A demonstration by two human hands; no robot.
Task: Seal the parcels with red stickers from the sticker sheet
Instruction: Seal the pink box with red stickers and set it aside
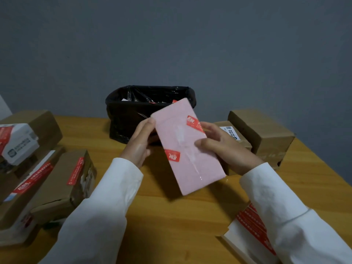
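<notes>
Two hands hold the flat pink plastic-wrapped parcel [187, 147] mid-frame, long axis running upper left to lower right; left hand [140, 141] fingers clamp its left edge, right hand [222, 147] fingers its right.

No writing can be made out. The red stickers [194, 123] on the pink parcel [187, 147] carry white script too blurred to read. The white label [229, 132] on a brown box [236, 141] shows a small square code and illegible print.

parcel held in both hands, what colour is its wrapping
Pink, with two red stickers on it; the pink parcel shows in the head view, the only one.
</notes>
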